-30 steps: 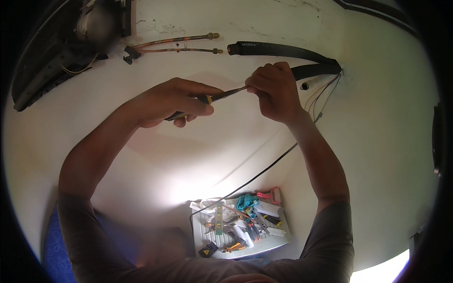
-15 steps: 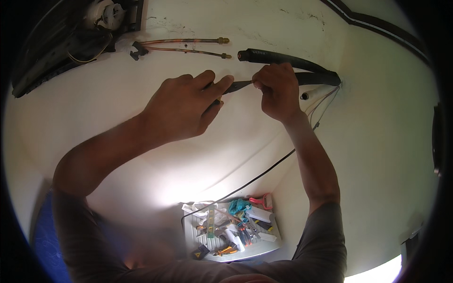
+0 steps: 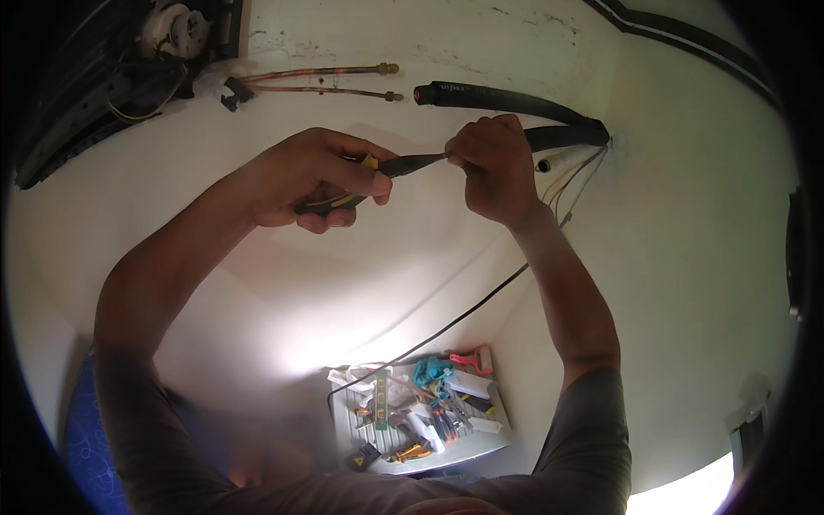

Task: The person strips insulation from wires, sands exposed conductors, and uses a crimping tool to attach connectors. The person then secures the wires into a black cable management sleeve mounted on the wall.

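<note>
My left hand (image 3: 313, 176) is closed round the black and yellow handles of long-nose pliers (image 3: 410, 164). Their jaws point right and reach the fingertips of my right hand (image 3: 493, 172). That hand is wrapped round the end of the lower black foam-insulated pipe (image 3: 565, 136); my fingers hide the pipe's tip and what the jaws touch. Just above runs a second insulated pipe (image 3: 506, 99), a copper end showing at its left. Further left, two copper tubes (image 3: 322, 72) with brass flare nuts stick out toward it.
An opened black wall unit (image 3: 103, 81) hangs at upper left. By the wall hole are a white drain pipe (image 3: 558, 161) and thin wires (image 3: 577, 184). A black cable (image 3: 455, 329) runs down to a grey platform (image 3: 481, 447) crowded with tools, including a green level (image 3: 381, 403).
My left hand has turned and drawn back slightly, so the pliers' handles now show. My right hand keeps its grip on the pipe. The whole view has shifted a little.
</note>
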Available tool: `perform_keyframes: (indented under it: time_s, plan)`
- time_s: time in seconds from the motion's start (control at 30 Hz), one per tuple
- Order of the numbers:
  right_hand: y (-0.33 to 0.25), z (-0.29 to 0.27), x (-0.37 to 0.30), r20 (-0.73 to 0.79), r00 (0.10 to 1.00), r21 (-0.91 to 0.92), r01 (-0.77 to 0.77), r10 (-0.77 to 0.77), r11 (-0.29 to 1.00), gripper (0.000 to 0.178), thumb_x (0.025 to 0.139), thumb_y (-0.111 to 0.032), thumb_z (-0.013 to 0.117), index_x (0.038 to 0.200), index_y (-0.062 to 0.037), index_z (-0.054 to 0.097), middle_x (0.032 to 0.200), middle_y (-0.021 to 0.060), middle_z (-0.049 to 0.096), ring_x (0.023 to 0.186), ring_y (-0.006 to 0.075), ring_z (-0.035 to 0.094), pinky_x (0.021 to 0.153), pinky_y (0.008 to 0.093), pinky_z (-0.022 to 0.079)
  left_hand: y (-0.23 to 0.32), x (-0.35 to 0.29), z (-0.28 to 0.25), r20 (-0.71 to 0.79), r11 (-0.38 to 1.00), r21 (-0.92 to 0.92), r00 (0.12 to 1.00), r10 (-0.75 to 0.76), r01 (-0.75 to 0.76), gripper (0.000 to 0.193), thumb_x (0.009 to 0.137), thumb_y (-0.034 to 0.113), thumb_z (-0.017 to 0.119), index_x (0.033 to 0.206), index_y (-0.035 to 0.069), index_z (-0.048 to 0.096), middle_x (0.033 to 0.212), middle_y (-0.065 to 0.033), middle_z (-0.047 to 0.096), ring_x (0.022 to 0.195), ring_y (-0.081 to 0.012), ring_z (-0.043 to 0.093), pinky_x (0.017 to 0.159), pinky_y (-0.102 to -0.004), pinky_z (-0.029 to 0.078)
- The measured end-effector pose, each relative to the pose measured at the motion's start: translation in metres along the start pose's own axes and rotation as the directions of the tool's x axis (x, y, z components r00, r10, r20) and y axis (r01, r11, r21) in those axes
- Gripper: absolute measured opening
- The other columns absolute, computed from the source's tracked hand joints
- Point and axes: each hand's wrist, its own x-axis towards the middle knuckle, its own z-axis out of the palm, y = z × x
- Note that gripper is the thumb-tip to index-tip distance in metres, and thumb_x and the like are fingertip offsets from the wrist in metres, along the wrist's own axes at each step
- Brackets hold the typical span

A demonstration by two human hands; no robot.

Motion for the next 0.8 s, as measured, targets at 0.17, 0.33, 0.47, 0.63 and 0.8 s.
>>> perform_keyframes:
  time_s: [0.17, 0.33, 0.47, 0.63, 0.8]
  plan:
    - [0.000, -0.002, 0.003, -0.080, 0.996, -0.047, 0.034, -0.038, 0.998, 0.024, 0.070, 0.010, 0.067, 0.078, -0.0129, 0.063, 0.072, -0.0007, 0.058, 0.071, 0.0209, 0.057, 0.076, 0.0377, 0.039, 0.001, -0.002, 0.001, -0.021, 0.986, 0.132, 0.995, 0.101, -0.097, 0.040, 0.093, 0.008, 0.081, 0.130, -0.005, 0.070, 0.092, -0.0072, 0.070, 0.054, -0.0127, 0.061, 0.039, -0.0263, 0.040]
    - [0.002, 0.000, 0.009, -0.112, 0.992, -0.018, 0.049, -0.051, 0.999, 0.026, 0.066, 0.010, 0.065, 0.077, -0.0126, 0.061, 0.071, -0.0002, 0.056, 0.069, 0.0223, 0.056, 0.072, 0.0381, 0.038, -0.018, -0.003, 0.014, 0.008, 0.481, 0.793, 0.795, 0.606, -0.375, 0.035, 0.096, 0.005, 0.078, 0.130, -0.004, 0.071, 0.093, -0.0045, 0.072, 0.057, -0.0121, 0.063, 0.050, -0.0272, 0.050]
    - [0.002, 0.001, 0.014, -0.095, 0.994, -0.028, 0.059, -0.062, 0.998, 0.027, 0.065, 0.011, 0.064, 0.077, -0.0127, 0.061, 0.070, -0.0001, 0.055, 0.068, 0.0228, 0.056, 0.071, 0.0379, 0.038, -0.003, -0.008, 0.018, -0.099, 0.646, 0.727, 0.894, 0.438, -0.235, 0.036, 0.098, 0.006, 0.076, 0.132, -0.003, 0.069, 0.099, -0.0037, 0.074, 0.058, -0.0119, 0.065, 0.054, -0.0271, 0.052]
    - [0.006, -0.003, 0.014, -0.082, 0.995, -0.019, 0.063, -0.064, 0.998, 0.026, 0.066, 0.011, 0.065, 0.077, -0.0131, 0.061, 0.070, 0.0001, 0.055, 0.069, 0.0228, 0.057, 0.072, 0.0376, 0.038, 0.019, -0.005, 0.009, 0.019, 0.987, 0.141, 0.997, 0.070, -0.072, 0.038, 0.098, 0.009, 0.075, 0.134, -0.002, 0.067, 0.102, -0.0039, 0.074, 0.057, -0.0131, 0.064, 0.054, -0.0281, 0.051]
    - [0.004, 0.005, 0.006, 0.007, 1.000, -0.020, 0.024, -0.024, 1.000, 0.025, 0.068, 0.009, 0.068, 0.077, -0.0136, 0.063, 0.071, -0.0005, 0.058, 0.073, 0.0214, 0.059, 0.076, 0.0376, 0.041, -0.015, 0.000, 0.005, 0.229, -0.007, 0.957, 0.738, 0.635, -0.291, 0.040, 0.095, 0.014, 0.077, 0.131, -0.002, 0.069, 0.094, -0.0046, 0.070, 0.056, -0.0166, 0.061, 0.054, -0.0318, 0.051]
